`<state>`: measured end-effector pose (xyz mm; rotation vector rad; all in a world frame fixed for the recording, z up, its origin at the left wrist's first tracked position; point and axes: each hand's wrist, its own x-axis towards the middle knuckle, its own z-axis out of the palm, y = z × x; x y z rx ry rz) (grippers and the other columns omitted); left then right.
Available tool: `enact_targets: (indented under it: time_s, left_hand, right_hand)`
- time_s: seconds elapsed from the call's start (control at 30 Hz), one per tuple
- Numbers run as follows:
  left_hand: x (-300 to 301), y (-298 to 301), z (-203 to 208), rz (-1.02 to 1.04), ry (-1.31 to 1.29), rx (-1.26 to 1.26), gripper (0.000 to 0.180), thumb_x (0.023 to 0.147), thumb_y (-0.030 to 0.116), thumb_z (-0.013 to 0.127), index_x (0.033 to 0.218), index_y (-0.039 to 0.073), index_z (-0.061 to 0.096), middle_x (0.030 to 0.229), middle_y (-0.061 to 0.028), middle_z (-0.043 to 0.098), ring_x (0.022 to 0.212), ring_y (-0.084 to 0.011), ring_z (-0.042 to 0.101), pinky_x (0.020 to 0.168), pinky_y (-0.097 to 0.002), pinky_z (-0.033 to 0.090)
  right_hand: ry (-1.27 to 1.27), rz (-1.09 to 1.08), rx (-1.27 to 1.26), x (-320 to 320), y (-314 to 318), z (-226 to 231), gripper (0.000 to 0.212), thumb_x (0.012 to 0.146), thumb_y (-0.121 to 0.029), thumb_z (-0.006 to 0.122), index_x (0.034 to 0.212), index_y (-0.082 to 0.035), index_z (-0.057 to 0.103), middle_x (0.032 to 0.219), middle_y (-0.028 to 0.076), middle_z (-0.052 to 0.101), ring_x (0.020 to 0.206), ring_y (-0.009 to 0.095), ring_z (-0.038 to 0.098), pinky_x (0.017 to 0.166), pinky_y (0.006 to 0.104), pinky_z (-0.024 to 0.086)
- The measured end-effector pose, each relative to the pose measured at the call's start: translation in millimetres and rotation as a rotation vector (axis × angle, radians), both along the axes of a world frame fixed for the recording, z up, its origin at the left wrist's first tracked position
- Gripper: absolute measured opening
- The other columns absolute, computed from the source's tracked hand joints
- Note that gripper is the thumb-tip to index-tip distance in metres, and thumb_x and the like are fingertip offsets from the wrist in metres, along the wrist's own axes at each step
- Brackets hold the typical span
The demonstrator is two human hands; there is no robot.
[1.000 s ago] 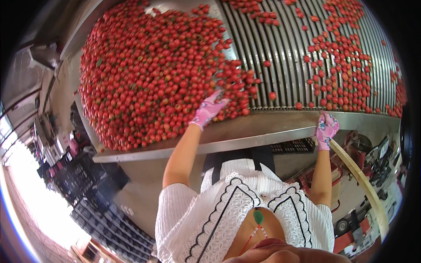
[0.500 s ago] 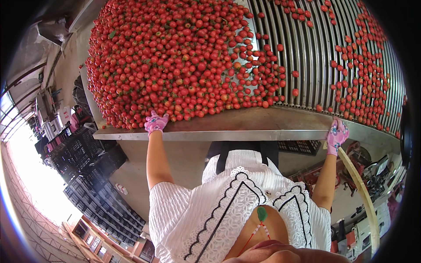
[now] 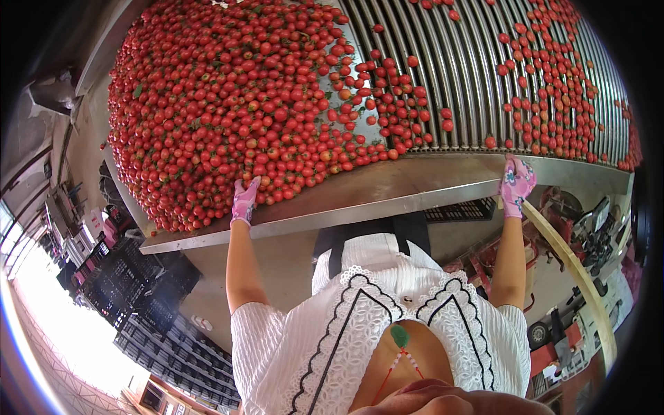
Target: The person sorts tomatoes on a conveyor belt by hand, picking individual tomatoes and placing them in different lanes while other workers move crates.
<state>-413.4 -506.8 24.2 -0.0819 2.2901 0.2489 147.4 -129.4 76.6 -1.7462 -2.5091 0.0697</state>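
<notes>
A big heap of small red cherry tomatoes [image 3: 207,104], some with green stems, covers the left part of a metal sorting table. My left hand [image 3: 244,200], in a pink patterned glove, is at the heap's near edge. Its thumb and fingers are apart and touch the tomatoes, with none held that I can see. My right hand [image 3: 517,185], gloved alike, is far to the right on the table's near metal edge [image 3: 443,194], fingers bent over it. The undersides of its fingers are hidden.
Right of the heap runs a bed of metal rollers [image 3: 470,90] with scattered tomatoes on it. A pale curved wooden strip [image 3: 570,266] passes beside my right forearm. Black crates [image 3: 176,346] stand stacked at lower left. Machinery with red parts [image 3: 484,256] is below the table at right.
The view has tilted, so the table's near edge now slopes up to the right. My left hand has gone slightly deeper among the near tomatoes. My right hand stays on the edge.
</notes>
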Motion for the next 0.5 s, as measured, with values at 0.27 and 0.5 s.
enact_targets:
  time_s: [0.27, 0.5]
  left_hand:
    - [37, 48, -22, 0.169, -0.257, 0.155, 0.084, 0.080, 0.048, 0.072, 0.145, 0.026, 0.023, 0.142, -0.0076, 0.039, 0.125, -0.0335, 0.043, 0.085, -0.0589, 0.044]
    - [97, 121, -45, 0.081, -0.492, 0.259, 0.084, 0.081, 0.051, 0.069, 0.148, 0.025, 0.025, 0.146, -0.0084, 0.038, 0.131, -0.0367, 0.039, 0.086, -0.0568, 0.045]
  right_hand:
    - [0.022, -0.022, -0.034, -2, -5, -3, 0.020, 0.089, -0.026, 0.056, 0.097, -0.016, 0.071, 0.086, 0.008, 0.068, 0.085, 0.027, 0.061, 0.087, 0.0388, 0.041]
    - [0.042, -0.017, -0.031, -10, -7, -2, 0.019, 0.087, -0.024, 0.057, 0.096, -0.015, 0.071, 0.085, 0.008, 0.068, 0.084, 0.027, 0.061, 0.086, 0.0384, 0.042]
